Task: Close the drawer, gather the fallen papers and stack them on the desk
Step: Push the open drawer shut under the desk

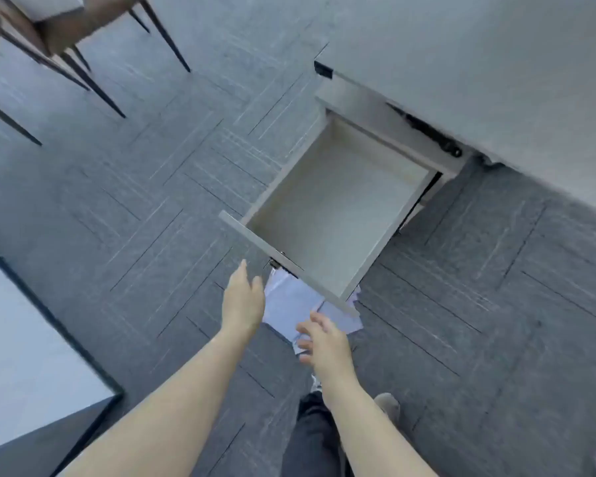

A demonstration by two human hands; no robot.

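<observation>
Both hands reaching for the open drawer point(331, 208)

Fingers point(243, 270) looking spread, empty I think; best pushing its front panel squarely, avoiding papers point(289, 304) lying underneath on the floor.

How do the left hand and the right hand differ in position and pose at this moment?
The left hand reaches farther forward, its fingertips close to the front panel of the open drawer; the right hand is farther back, over the papers on the floor. The left hand's fingers look mostly together; the right hand's fingers are spread. Both hands are open and hold nothing.
</observation>
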